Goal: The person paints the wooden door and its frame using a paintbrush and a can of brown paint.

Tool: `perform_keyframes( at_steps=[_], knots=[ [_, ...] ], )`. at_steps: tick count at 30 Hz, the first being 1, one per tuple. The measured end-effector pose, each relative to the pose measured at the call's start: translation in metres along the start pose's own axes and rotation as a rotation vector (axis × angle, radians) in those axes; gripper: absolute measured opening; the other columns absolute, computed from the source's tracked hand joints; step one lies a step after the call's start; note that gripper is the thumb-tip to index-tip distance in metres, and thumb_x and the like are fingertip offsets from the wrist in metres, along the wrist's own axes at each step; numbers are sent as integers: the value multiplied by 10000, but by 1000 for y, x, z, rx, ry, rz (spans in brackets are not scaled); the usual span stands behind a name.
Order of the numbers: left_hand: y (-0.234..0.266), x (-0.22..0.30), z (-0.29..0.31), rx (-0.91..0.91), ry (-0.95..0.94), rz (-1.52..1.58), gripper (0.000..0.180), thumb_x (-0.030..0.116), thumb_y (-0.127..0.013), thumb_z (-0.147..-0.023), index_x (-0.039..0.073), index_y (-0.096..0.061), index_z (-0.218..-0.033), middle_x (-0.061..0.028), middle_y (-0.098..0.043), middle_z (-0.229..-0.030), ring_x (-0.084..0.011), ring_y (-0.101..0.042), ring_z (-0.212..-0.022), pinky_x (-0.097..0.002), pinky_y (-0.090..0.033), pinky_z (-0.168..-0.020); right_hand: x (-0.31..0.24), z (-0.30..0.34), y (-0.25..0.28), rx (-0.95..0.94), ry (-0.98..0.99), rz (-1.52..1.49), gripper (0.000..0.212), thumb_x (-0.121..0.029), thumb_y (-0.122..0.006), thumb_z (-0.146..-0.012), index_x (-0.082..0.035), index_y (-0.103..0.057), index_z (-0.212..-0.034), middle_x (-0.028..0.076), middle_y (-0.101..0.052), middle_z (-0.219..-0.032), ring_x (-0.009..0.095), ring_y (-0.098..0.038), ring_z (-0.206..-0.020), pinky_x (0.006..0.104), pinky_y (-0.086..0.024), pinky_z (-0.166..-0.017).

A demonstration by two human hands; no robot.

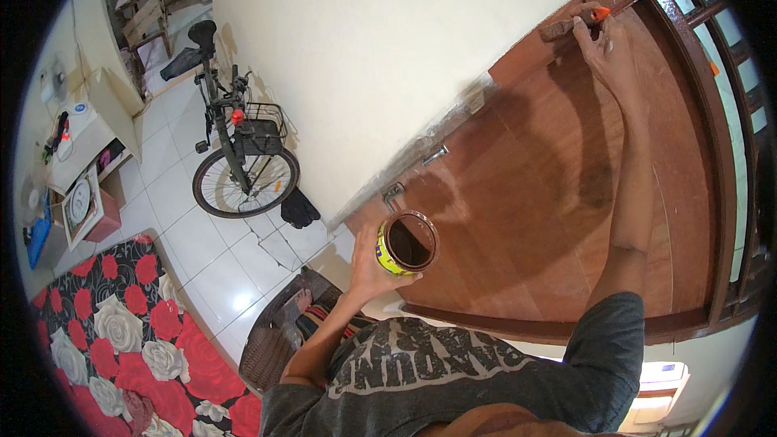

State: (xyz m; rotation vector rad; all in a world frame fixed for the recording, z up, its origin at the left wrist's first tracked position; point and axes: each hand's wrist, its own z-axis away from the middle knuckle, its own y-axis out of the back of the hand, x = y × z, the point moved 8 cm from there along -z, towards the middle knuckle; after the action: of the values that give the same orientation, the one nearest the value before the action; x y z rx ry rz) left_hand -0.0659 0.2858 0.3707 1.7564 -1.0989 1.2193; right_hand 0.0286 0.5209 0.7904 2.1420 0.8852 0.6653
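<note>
Currently, an open can (pixel 388 260) is clasped by the left hand (pixel 367 269) near centre, toward six o'clock, while, at one o'clock from it, a brush (pixel 558 30) is pinched by the right hand (pixel 598 42).

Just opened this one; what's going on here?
A person is working at a brown door frame. Their right hand holds an orange-handled brush up at the frame, beside the cream wall. Their left hand grips an open, yellow-labelled can, dark brown inside. Lower down, the frame's edge looks patchy and greyish. A bicycle stands off to the left.
</note>
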Motion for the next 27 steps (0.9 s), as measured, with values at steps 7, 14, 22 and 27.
perform_keyframes(
  at_steps=[7,14,22,27],
  knots=[
    [1,-7,4,3,31,-4,1050,319,-938,-479,26,-422,-1345,-137,-543,-1275,-309,-516,-1197,-420,-396,-1025,-23,-10,44,195,56,186,245,-219,-633,-933,21,-648,-980,84,-549,-651,137,-483,-574,283,-377,-522],
    [2,-1,0,28,-16,25,974,300,-929,-452,38,-463,-1266,-148,-522,-1152,-370,-505,-1096,-465,-412,-942,-72,11,29,61,514,621,386,-7,-720,-739,-48,-602,-1104,108,-621,-1033,262,-594,-961,398,-436,-923],
    [2,-5,2,17,-7,27,988,307,-927,-446,51,-464,-1281,-146,-521,-1170,-367,-504,-1114,-462,-409,-961,-77,39,-40,-70,590,666,270,-40,-609,-760,-67,-571,-1025,83,-544,-943,252,-540,-963,434,-378,-956],
    [-1,-2,4,6,-2,35,968,309,-928,-458,48,-467,-1267,-145,-522,-1160,-364,-510,-1109,-459,-415,-953,-93,65,-48,-198,572,425,136,-60,-569,-775,-98,-563,-905,78,-534,-889,252,-530,-929,439,-366,-935]
  ],
)
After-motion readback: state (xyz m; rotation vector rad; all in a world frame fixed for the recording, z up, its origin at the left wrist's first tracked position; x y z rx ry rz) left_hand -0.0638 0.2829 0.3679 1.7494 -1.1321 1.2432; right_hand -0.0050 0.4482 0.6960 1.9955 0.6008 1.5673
